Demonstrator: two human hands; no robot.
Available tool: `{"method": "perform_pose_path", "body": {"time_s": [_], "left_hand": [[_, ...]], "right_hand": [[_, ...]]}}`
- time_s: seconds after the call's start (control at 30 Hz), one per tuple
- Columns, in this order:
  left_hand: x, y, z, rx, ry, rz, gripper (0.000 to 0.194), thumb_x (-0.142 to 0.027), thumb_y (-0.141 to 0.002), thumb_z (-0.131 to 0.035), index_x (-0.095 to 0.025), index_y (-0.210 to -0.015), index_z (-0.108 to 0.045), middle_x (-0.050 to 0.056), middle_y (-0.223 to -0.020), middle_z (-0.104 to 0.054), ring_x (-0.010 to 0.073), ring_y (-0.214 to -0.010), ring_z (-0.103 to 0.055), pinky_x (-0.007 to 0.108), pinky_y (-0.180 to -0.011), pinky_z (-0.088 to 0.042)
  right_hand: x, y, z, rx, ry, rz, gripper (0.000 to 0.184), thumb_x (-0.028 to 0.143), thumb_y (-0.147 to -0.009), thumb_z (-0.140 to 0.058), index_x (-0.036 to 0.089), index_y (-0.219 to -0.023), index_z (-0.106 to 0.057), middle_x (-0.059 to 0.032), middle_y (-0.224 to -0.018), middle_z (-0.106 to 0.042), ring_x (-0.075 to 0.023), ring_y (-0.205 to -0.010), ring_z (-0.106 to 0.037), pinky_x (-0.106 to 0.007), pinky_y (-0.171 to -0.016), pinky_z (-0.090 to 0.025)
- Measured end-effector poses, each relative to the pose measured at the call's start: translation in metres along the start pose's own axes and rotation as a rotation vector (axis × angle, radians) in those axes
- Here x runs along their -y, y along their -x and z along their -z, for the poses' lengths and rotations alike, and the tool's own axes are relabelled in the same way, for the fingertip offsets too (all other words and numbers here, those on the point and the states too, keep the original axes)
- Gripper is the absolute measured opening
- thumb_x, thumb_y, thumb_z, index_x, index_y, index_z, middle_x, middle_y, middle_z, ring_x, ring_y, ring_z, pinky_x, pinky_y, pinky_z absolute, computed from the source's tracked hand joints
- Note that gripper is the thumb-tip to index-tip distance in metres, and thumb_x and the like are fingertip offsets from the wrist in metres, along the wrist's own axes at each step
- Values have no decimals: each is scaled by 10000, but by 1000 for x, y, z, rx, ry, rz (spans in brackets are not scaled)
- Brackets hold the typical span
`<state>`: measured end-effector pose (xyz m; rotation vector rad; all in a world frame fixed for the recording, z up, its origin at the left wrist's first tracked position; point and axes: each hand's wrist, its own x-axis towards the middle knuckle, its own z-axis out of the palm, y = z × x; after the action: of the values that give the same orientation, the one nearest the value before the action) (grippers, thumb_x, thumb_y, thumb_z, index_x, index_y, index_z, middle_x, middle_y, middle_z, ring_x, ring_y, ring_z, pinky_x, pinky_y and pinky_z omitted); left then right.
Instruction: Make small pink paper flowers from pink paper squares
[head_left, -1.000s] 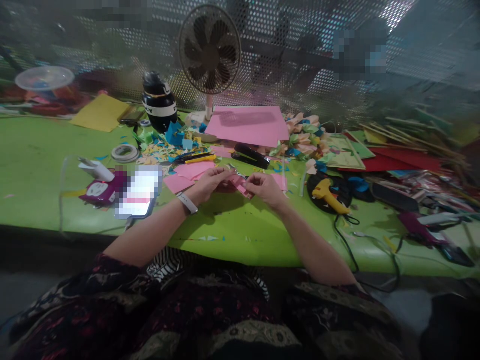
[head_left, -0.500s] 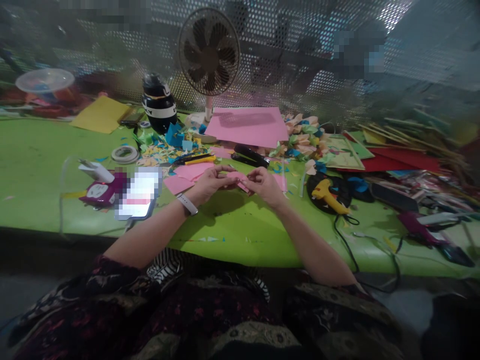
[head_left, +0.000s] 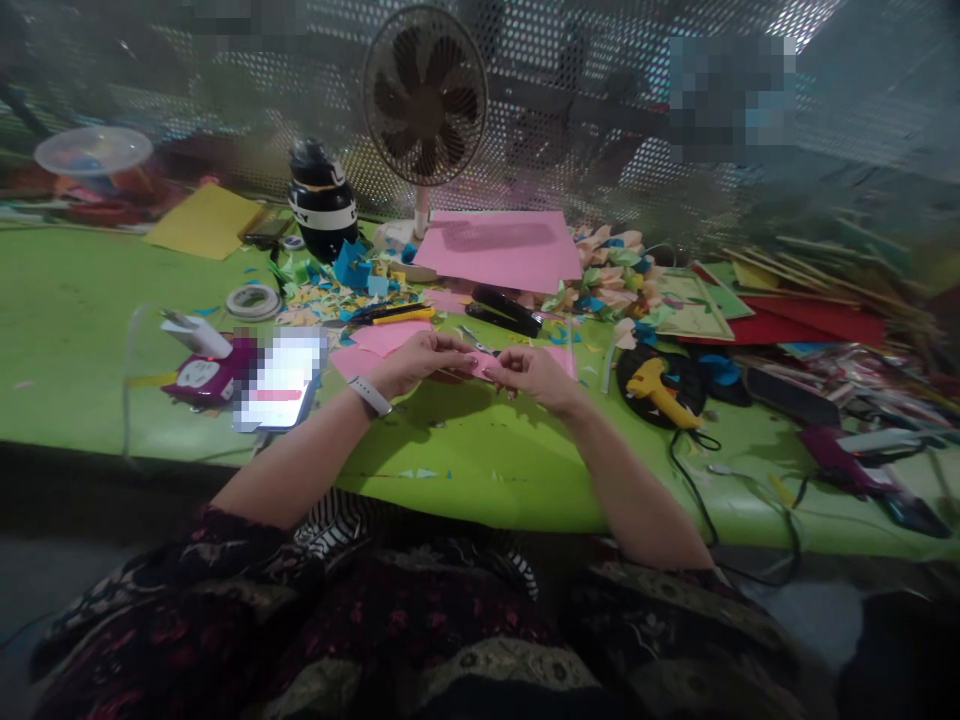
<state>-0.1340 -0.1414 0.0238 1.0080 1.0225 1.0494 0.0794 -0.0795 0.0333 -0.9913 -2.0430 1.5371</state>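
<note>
Over the green table [head_left: 480,460], my left hand [head_left: 420,362] and my right hand [head_left: 536,375] meet fingertip to fingertip, both pinched on a small folded pink paper piece [head_left: 480,366]. Most of the piece is hidden between the fingers. A white band sits on my left wrist. More pink paper squares [head_left: 382,340] lie flat just behind my left hand.
A phone [head_left: 279,380] and a purple gadget [head_left: 196,376] lie left. A black stapler [head_left: 504,310], yellow pen [head_left: 401,316], tape roll [head_left: 252,300], paper scraps, large pink sheet [head_left: 499,248], fan [head_left: 424,100] and black helmet [head_left: 322,205] stand behind. Yellow glue gun [head_left: 656,388] with cables at right.
The hands have drawn slightly closer and turned the pink piece so that less of it shows. The view has shifted a little.
</note>
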Motion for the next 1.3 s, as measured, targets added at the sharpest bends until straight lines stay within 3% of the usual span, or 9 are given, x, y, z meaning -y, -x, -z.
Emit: {"method": "perform_pose_path", "body": {"time_s": [0.3, 0.53, 1.07, 1.3], "left_hand": [[0, -1, 13, 131, -254, -6, 197, -338, -728, -840, -152, -760, -784, 66, -687, -726, 97, -601, -646, 173, -567, -523], [-4, 0, 9, 130, -228, 4, 215, -306, -655, -883, -142, -708, -755, 53, -654, -716, 107, -597, -653, 186, -571, -537], [-1, -3, 9, 64, -149, 53, 140, -218, -715, -855, -132, -728, -745, 65, -715, -732, 115, -644, -672, 272, -727, -597], [-2, -1, 7, 34, -122, 75, 148, -208, -713, -856, -119, -724, -738, 69, -733, -740, 109, -647, -677, 251, -712, -588]], "right_hand": [[8, 3, 1, 130, 42, -27, 416, 547, -690, -826, 178, -714, -635, 16, -594, -625, -83, -504, -526, -226, -472, -446], [2, 0, 2, 103, 28, -23, 426, 551, -664, -839, 186, -701, -622, 26, -586, -611, -81, -488, -519, -224, -457, -430], [-2, -4, 2, 62, -26, -35, 393, 490, -637, -872, 189, -700, -628, 30, -580, -616, -81, -495, -513, -227, -477, -436], [-3, -5, 1, 47, -50, -51, 398, 479, -618, -884, 184, -702, -630, 34, -582, -612, -77, -495, -510, -227, -482, -439]]}}
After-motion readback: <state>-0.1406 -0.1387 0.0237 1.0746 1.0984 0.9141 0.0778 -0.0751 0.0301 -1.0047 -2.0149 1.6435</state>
